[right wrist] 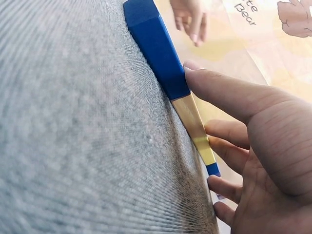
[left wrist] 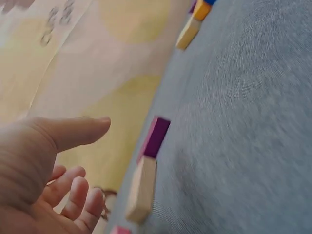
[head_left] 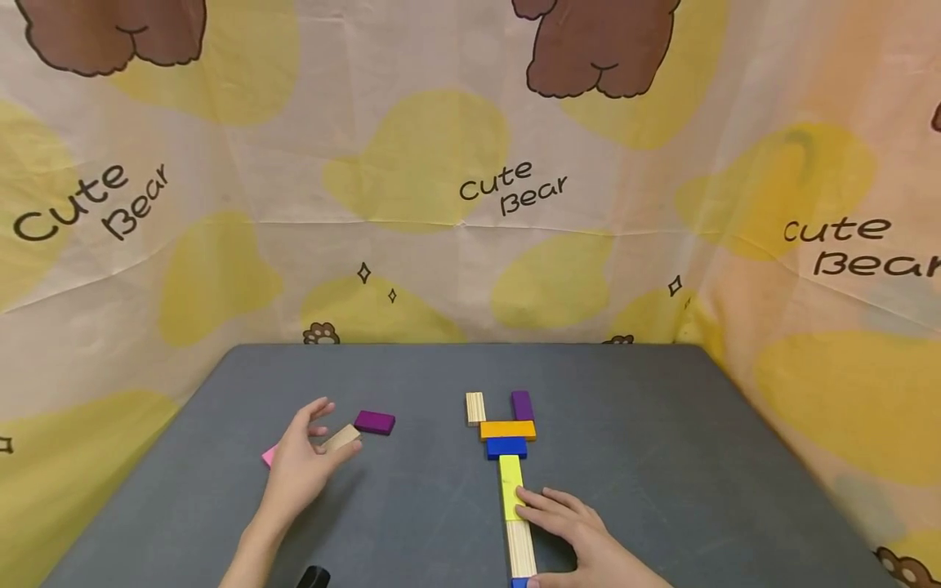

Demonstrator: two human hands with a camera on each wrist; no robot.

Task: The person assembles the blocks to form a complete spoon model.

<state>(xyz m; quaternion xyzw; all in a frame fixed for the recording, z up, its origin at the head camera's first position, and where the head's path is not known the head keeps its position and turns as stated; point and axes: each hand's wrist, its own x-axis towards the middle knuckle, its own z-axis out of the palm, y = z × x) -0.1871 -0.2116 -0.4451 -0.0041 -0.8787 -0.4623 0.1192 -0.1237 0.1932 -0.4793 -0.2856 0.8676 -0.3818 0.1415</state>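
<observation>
My left hand (head_left: pixel 297 465) hovers over the left of the table, thumb and fingers spread apart and holding nothing. Under it lies a plain wooden block (left wrist: pixel 142 190), beside a purple block (head_left: pixel 375 422); a pink block (head_left: pixel 269 456) is partly hidden behind the hand. To the right, a line of blocks runs away from me: a blue block (right wrist: pixel 158 53), a plain wooden block (head_left: pixel 521 549) and a yellow block (head_left: pixel 510 478). My right hand (head_left: pixel 584 535) rests along this line, its thumb against the near blue block and its fingertips at the yellow one.
Beyond the yellow block, another blue block (head_left: pixel 506 447) and an orange block (head_left: pixel 507 429) lie crosswise. Past them are a plain block (head_left: pixel 474 408) and a purple block (head_left: pixel 521 404). A black object (head_left: pixel 314 576) shows at the grey table's (head_left: pixel 698 457) near edge. Printed cloth (head_left: pixel 412 163) hangs behind.
</observation>
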